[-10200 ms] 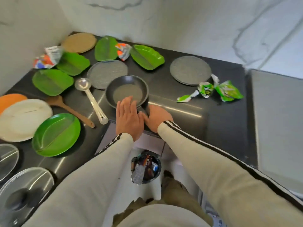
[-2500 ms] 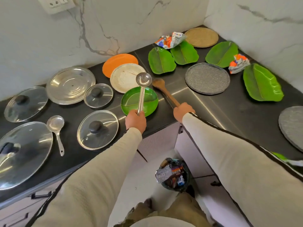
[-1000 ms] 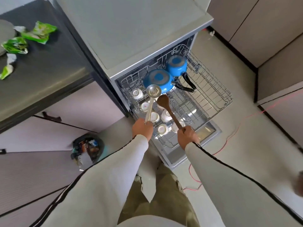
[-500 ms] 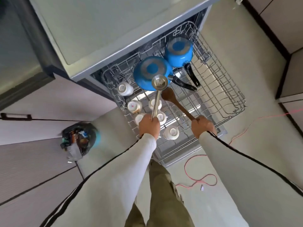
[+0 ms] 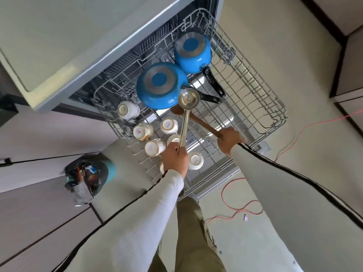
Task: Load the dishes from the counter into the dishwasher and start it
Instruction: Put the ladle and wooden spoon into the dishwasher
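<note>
My left hand (image 5: 174,157) grips the handle of a steel ladle (image 5: 188,101), whose bowl hangs over the pulled-out dishwasher rack (image 5: 261,103). My right hand (image 5: 228,139) grips a wooden spoon (image 5: 202,123) that lies crossed under the ladle, its head partly hidden. Both hands hover above the rack. In the rack sit two upturned blue pans (image 5: 161,85) with black handles and several upturned white cups (image 5: 128,110). The grey dishwasher top (image 5: 78,36) fills the upper left.
A bin lined with a black bag and full of wrappers (image 5: 86,177) stands on the floor to the left, beside grey cabinet fronts (image 5: 29,193). A red cable (image 5: 241,209) trails across the floor on the right. My legs are below.
I turned from the counter to the open dishwasher carrying the ladle and wooden spoon. In the last half second both utensils dropped closer to the rack and the view tilted further down.
</note>
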A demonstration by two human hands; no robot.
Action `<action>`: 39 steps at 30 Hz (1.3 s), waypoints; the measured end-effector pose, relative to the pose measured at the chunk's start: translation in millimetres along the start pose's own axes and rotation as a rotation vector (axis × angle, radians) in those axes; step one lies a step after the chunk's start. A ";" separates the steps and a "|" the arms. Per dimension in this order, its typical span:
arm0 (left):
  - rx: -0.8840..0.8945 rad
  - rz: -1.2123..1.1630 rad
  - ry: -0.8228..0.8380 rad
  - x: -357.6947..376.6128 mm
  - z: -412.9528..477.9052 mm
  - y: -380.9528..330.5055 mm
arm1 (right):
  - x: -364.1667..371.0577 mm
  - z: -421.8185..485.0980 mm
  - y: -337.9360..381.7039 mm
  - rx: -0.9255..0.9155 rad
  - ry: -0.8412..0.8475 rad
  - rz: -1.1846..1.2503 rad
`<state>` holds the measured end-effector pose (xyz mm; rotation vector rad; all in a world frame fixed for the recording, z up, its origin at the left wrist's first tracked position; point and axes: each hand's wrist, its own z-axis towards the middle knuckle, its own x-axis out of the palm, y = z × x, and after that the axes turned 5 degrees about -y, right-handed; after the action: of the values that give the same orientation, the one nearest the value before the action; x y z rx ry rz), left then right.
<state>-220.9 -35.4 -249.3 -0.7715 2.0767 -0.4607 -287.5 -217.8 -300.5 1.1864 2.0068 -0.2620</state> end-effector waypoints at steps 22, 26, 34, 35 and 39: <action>0.098 0.236 0.330 29.6 6.4 -39.8 | -19.8 -23.6 38.5 -0.051 -0.055 0.508; 0.131 0.293 0.208 13.7 13.3 -22.3 | -14.1 -16.3 36.9 -0.093 -0.066 0.426; 0.279 0.256 0.032 -9.0 24.8 1.7 | 1.7 0.2 36.9 -0.056 0.010 0.167; 0.286 0.264 0.025 -10.5 26.6 3.6 | 4.9 0.8 38.1 -0.059 0.017 0.148; 0.373 0.388 -0.011 -13.7 30.4 10.1 | 13.5 -1.5 46.7 -0.072 0.038 0.066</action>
<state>-193.4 -20.0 -264.3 -0.1468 1.9857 -0.5967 -253.8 -182.8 -299.8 1.2178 1.9887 -0.1342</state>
